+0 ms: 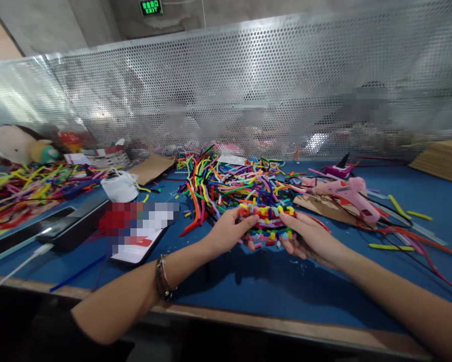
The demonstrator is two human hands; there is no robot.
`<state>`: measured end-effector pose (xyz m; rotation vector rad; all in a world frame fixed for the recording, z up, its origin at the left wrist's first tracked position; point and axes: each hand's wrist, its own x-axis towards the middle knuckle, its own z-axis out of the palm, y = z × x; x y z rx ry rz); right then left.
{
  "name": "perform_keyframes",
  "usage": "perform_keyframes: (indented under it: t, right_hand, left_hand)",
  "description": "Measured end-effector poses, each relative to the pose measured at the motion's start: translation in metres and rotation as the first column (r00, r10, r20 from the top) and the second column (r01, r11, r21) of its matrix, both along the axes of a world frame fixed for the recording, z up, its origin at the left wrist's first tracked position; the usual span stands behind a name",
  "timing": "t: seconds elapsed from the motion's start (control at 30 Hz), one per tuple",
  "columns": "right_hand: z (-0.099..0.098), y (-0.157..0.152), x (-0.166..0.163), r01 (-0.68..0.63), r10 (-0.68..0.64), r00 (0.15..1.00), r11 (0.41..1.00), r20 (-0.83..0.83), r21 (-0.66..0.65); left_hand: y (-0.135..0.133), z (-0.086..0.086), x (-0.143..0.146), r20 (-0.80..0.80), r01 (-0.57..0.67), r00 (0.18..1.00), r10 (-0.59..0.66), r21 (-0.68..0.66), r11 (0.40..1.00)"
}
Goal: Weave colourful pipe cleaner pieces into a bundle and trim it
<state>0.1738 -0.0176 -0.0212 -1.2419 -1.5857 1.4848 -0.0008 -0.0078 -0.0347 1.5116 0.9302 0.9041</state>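
Observation:
Between both hands, just above the blue tabletop, is a multicoloured piece made of pipe cleaners [268,222], with rows of strands and short bits in yellow, pink, blue and white. My left hand [231,230] grips its left side, thumb on top and fingers partly hidden beneath. At the right side, my right hand [304,232] pinches it the same way, with fingertips showing below. A heap of loose pipe cleaners [233,183] lies right behind the held piece. To the right of my right hand rests a pink hot glue gun [348,193] on brown cardboard.
Left of my forearm lie a phone [141,234], a black power bank [75,223] with a white cable, and a white face mask [120,186]. A perforated metal screen [226,90] bounds the table's back. Stacked brown boards [442,160] sit at far right; stray strands lie around.

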Motion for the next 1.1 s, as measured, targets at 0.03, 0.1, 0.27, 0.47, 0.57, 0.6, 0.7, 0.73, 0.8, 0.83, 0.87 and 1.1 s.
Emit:
perform_keyframes:
  t: [0.03,0.1,0.27,0.47,0.57,0.6,0.7,0.73,0.8,0.83,0.87,1.1]
  right_hand:
    - [0.001,0.002,0.002,-0.051,0.05,0.998,0.999,-0.045,-0.007]
    - [0.002,0.009,0.007,-0.162,0.164,0.981,0.986,-0.102,0.032]
    - [-0.004,0.018,0.009,-0.236,0.249,0.965,0.962,-0.087,0.137]
    - [-0.007,0.001,-0.003,-0.288,0.295,0.955,0.935,-0.007,0.208]
    - [-0.004,-0.002,-0.003,-0.324,0.329,0.944,0.912,0.023,0.252]
    - [-0.004,-0.002,-0.003,-0.327,0.336,0.942,0.911,0.006,0.25]
    - [-0.007,-0.001,-0.003,-0.33,0.349,0.936,0.916,-0.047,0.227]
    - [-0.008,-0.001,-0.003,-0.334,0.353,0.934,0.917,-0.055,0.218]
    - [-0.01,0.0,-0.004,-0.348,0.368,0.928,0.914,-0.065,0.208]
    - [-0.011,0.001,-0.004,-0.355,0.375,0.925,0.912,-0.068,0.207]
    - [-0.012,0.001,-0.004,-0.355,0.377,0.923,0.911,-0.075,0.213]
    - [-0.011,0.003,-0.005,-0.288,0.321,0.944,0.917,-0.08,0.276]
  left_hand:
    - [0.001,0.0,-0.001,0.002,-0.011,1.0,0.011,0.0,1.0]
    - [0.001,0.0,-0.001,0.002,-0.059,0.998,0.059,0.014,0.998]
    - [-0.002,0.001,0.002,0.023,-0.072,0.997,0.071,0.038,0.997]
    - [-0.009,0.003,0.008,0.234,0.103,0.968,-0.093,-0.031,0.994]
    - [-0.011,0.004,0.009,0.263,0.138,0.957,-0.121,-0.047,0.989]
    - [-0.011,0.004,0.009,0.261,0.15,0.956,-0.133,-0.046,0.988]
    - [-0.013,0.005,0.009,0.247,0.153,0.958,-0.142,-0.024,0.988]
    - [-0.013,0.005,0.009,0.241,0.143,0.961,-0.135,-0.013,0.99]
    - [-0.014,0.005,0.009,0.219,0.136,0.966,-0.135,0.009,0.991]
    - [-0.014,0.005,0.009,0.207,0.136,0.968,-0.138,0.025,0.99]
    - [-0.014,0.004,0.009,0.199,0.134,0.97,-0.14,0.044,0.99]
    - [-0.016,0.002,0.007,0.106,0.14,0.981,-0.165,0.208,0.968]
